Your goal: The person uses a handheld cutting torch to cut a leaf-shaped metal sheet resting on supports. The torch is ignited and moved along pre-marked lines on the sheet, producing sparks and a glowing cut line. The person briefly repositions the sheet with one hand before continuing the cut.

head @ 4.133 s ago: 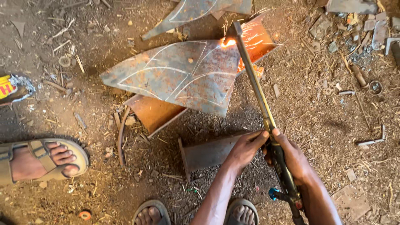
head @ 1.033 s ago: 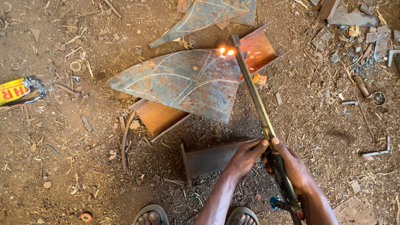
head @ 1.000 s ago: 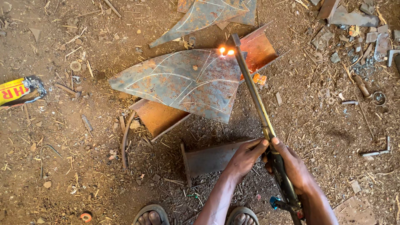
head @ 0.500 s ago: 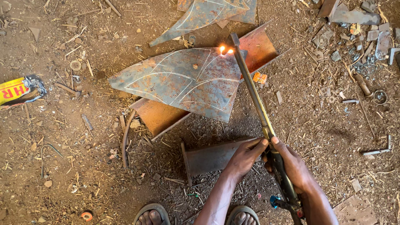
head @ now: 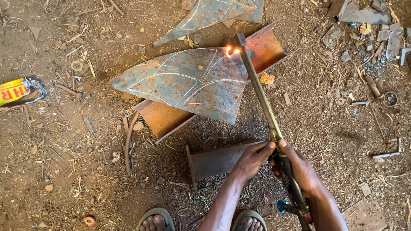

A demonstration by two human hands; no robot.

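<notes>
On the dirt floor (head: 64,179), my left hand (head: 250,160) and right hand (head: 302,171), each grip clamped on the cutting torch (head: 265,111), hold its flame (head: 231,50) at the rusty steel sheet (head: 188,81).

Only one package shows around you: a crumpled wrapper (head: 19,91) lying flat on the dirt ground (head: 77,171) at the far left edge of your view, partly cut off by the frame. It is a flattened, roughly oblong piece, bright yellow with red printing on its face, and its right end is torn and ragged, showing grey-blue and silvery material. It lies well apart from your hands, off to the left. You have no signs, screens or separate labels anywhere else in view.
</notes>
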